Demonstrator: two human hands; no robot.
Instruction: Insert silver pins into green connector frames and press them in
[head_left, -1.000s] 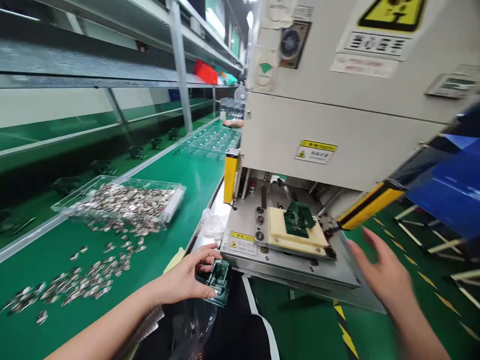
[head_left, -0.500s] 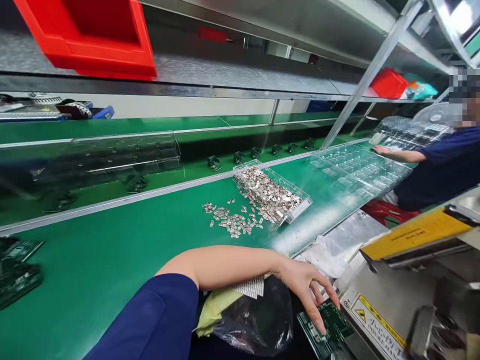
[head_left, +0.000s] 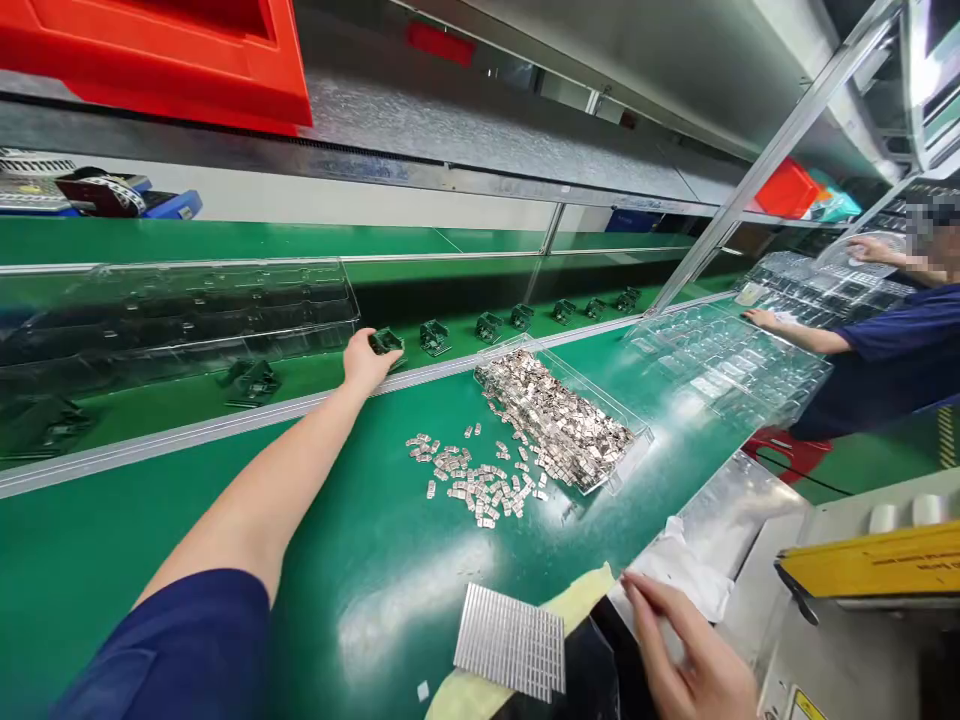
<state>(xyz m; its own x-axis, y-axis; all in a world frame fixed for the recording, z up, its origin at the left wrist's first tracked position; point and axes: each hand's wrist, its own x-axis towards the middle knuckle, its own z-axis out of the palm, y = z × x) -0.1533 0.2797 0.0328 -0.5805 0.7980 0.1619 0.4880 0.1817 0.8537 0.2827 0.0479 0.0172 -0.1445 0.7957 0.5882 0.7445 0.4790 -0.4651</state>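
My left hand [head_left: 367, 362] is stretched out to the sunken green strip behind the metal rail, its fingers closed round a small green circuit board [head_left: 386, 342]. Similar circuit boards [head_left: 433, 337] stand in a row to its right. At the lower right is my right hand [head_left: 694, 645], thumb and forefinger pressed together at the tips; anything between them is too small to make out. Left of it, a ribbed silver metal slab [head_left: 511, 642] lies on yellow cloth [head_left: 469, 697]. Small metal pieces fill a clear tray [head_left: 637, 455], and loose metal pieces [head_left: 484, 490] lie beside it on the green bench.
Clear plastic trays [head_left: 731, 365] lie at the right, where a co-worker [head_left: 885, 330] in navy reaches out. A yellow-fronted machine [head_left: 870, 565] stands at the lower right. Above hangs a shelf with a red bin [head_left: 172, 75]. A slanted metal post [head_left: 772, 155] crosses the right side.
My left hand has swung from the circuit board by the machine at the lower right to the far strip, where it grips a board. My right hand has come into view.
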